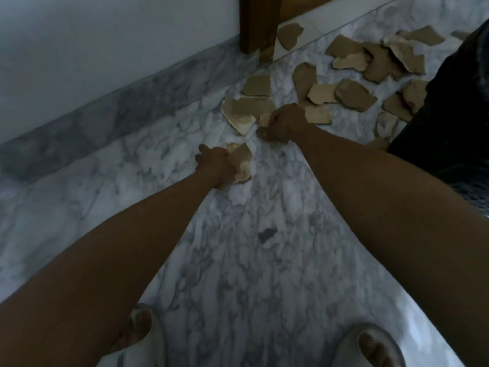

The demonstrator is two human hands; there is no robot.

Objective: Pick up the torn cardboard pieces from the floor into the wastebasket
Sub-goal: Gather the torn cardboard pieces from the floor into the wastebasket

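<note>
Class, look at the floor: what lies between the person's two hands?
Only bare marble floor in the head view separates the left hand, gripping cardboard pieces, from the right hand.

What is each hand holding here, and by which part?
The left hand grips a bunch of cardboard pieces by their left edges. The right hand pinches a small cardboard scrap at its edge on the floor.
</note>
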